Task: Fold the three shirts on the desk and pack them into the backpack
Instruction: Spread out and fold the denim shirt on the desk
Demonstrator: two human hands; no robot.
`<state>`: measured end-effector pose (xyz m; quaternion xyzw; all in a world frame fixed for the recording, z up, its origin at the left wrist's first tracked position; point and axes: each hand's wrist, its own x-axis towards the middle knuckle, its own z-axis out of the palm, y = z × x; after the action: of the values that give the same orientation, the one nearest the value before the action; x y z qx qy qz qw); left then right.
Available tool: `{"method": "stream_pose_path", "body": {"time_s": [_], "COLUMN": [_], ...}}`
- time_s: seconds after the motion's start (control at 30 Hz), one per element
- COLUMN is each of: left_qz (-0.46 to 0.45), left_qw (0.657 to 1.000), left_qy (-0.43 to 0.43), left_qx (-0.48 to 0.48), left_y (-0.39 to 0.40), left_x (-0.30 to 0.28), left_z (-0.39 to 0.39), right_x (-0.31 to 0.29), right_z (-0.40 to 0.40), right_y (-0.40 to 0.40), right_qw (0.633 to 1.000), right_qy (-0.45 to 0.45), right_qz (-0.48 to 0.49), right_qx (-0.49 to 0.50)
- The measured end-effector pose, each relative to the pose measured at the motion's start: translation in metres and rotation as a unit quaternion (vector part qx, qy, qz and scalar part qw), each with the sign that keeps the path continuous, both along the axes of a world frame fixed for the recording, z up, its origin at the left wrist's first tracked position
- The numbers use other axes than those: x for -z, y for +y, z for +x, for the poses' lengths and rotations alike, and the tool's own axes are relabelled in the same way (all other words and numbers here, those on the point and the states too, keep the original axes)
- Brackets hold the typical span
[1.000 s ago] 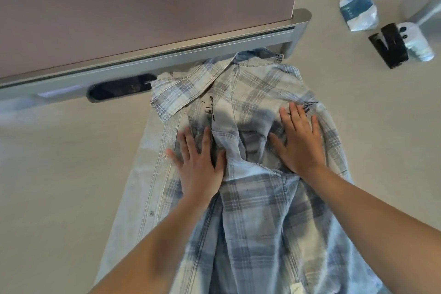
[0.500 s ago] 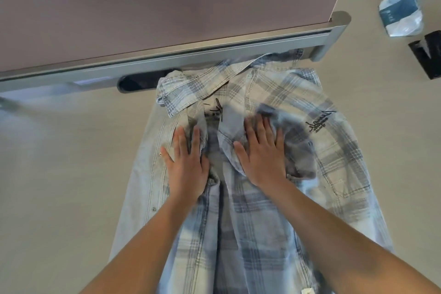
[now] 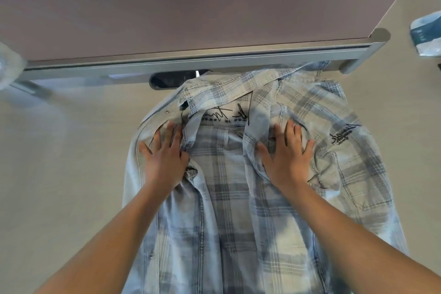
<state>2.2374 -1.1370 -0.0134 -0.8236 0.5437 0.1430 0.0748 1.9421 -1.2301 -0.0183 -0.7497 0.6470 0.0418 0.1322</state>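
Note:
A blue and white plaid shirt (image 3: 269,234) lies spread on the beige desk (image 3: 59,174), collar toward the partition, front open so the inner label shows. My left hand (image 3: 164,160) presses flat on the left front panel beside the collar, fingers apart. My right hand (image 3: 285,157) lies flat on the right front panel, fingers spread, near the black script print on the chest. Neither hand grips the cloth. No backpack or other shirts are in view.
A brown partition with a grey metal rail (image 3: 214,59) runs across the back of the desk, with a dark cable slot (image 3: 167,80) below it. A blue and white plastic packet (image 3: 427,36) lies at the far right edge.
Both hands have slid apart over the shirt, the left going left and the right going right, spreading the front panels open. The view has shifted left and closer.

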Motion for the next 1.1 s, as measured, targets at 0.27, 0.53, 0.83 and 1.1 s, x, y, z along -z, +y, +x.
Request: {"method": "stream_pose_path", "body": {"time_s": [0.27, 0.53, 0.83, 1.1], "left_qz": [-0.084, -0.110, -0.118, -0.189], "left_qw": [0.994, 0.992, 0.990, 0.973], "left_qy": [0.062, 0.054, 0.072, 0.120], "left_qx": [-0.008, 0.017, -0.007, -0.060], "left_y": [-0.018, -0.005, -0.003, -0.007], "left_x": [-0.009, 0.020, 0.030, 0.017], "left_z": [-0.040, -0.031, -0.027, -0.027], "right_x": [-0.028, 0.012, 0.015, 0.017], "right_z": [0.097, 0.145, 0.181, 0.158], "right_y": [-0.027, -0.076, -0.125, -0.074], "right_qw": [0.959, 0.964, 0.963, 0.968], "right_qy": [-0.148, -0.043, -0.107, -0.174], "right_qz": [-0.068, -0.011, -0.064, -0.046], "right_qx": [-0.234, -0.262, -0.240, -0.177]}}
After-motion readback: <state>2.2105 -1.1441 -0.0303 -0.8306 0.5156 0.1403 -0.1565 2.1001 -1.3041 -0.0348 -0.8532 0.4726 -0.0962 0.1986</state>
